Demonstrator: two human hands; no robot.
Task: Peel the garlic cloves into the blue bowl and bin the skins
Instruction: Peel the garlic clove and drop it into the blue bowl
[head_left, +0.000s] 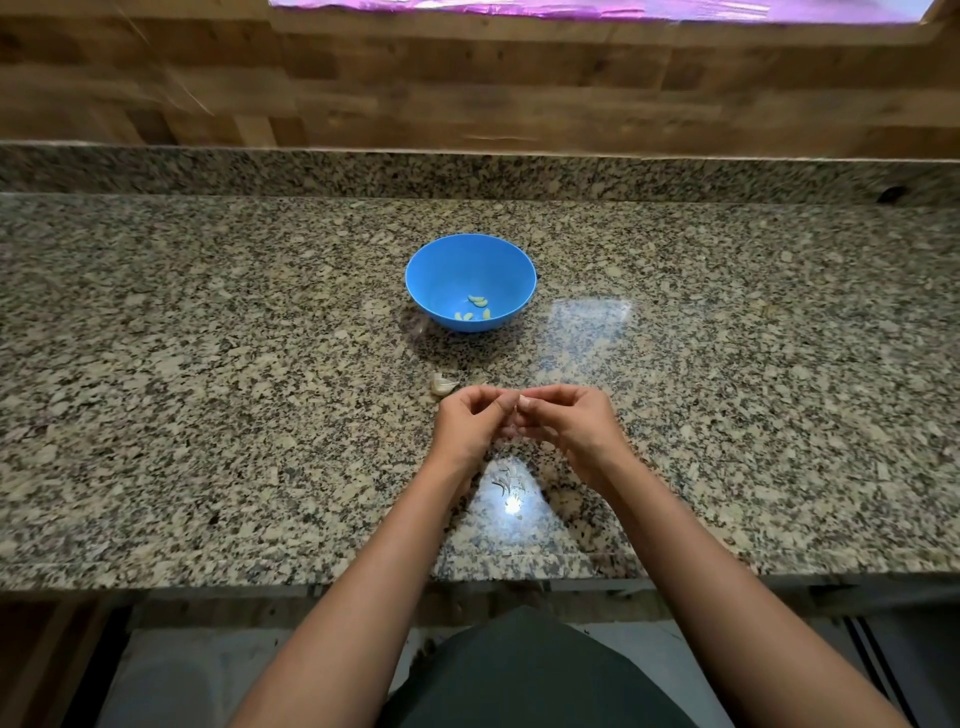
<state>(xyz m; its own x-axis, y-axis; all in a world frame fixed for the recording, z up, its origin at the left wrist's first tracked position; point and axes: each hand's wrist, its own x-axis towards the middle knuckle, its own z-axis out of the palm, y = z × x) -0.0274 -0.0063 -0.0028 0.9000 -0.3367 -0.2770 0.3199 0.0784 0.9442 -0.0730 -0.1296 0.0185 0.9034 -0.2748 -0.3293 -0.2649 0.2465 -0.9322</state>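
Observation:
A blue bowl (441, 270) stands on the granite counter, with several peeled garlic cloves (475, 307) lying at its bottom. Just nearer, an unpeeled clove (442, 384) lies on the counter beside my left hand. My left hand (470, 421) and my right hand (566, 418) meet fingertip to fingertip above the counter, fingers curled, pinching a small garlic clove (514, 428) between them; it is mostly hidden. Thin garlic skins (508, 480) lie on the counter below my hands, in a bright reflection.
The granite counter (208, 389) stretches wide to both sides, with a raised granite ledge and a wooden wall (467, 88) behind. Its front edge runs just below my forearms. A dark object (891, 195) sits at the far right on the ledge.

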